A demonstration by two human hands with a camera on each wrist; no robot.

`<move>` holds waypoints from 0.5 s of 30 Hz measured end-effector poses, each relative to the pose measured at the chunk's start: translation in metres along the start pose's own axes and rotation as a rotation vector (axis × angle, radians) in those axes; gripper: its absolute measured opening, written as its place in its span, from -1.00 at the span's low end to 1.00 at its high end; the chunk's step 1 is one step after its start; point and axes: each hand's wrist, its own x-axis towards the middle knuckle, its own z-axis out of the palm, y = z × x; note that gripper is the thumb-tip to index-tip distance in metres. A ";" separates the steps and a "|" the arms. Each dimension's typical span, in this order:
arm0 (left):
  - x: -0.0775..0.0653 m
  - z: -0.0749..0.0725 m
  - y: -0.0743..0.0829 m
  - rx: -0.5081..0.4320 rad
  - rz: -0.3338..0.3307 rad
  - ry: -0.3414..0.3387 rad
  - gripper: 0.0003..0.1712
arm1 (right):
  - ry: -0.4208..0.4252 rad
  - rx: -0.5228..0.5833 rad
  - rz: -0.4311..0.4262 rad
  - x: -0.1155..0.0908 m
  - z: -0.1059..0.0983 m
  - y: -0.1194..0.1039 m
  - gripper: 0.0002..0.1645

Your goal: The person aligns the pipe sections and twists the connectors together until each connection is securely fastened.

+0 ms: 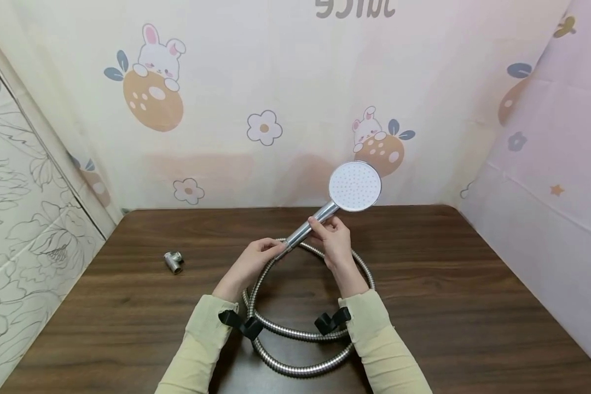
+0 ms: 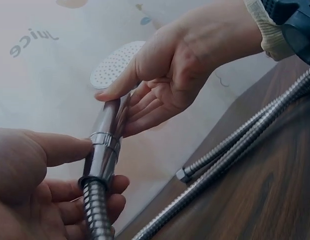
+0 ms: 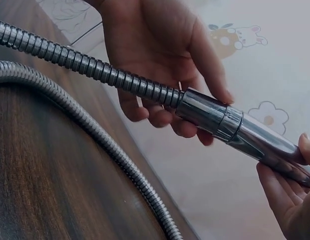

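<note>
A chrome shower head with a round white face is held up over the table, tilted to the upper right. My right hand grips its handle, thumb on the near side and fingers behind. Lower down, my left hand pinches the smooth conical connector of the shower hose between thumb and fingers. The connector meets the handle end at a ribbed ring. From it the ribbed metal hose runs down in loops beneath both forearms. In the left wrist view, a hose end with a hex nut shows beyond the hands.
A small T-shaped metal fitting lies on the left of the dark wooden table. A printed curtain hangs behind the table's far edge, with more patterned cloth at both sides. Black straps circle the wrists.
</note>
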 end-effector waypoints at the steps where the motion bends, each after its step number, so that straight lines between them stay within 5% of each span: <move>1: 0.000 -0.001 -0.001 0.016 -0.004 0.005 -0.69 | -0.002 -0.010 0.004 0.000 0.000 0.000 -0.84; 15: -0.013 -0.012 -0.016 0.054 -0.027 0.011 -0.70 | -0.017 0.017 0.064 0.010 0.002 0.006 -0.78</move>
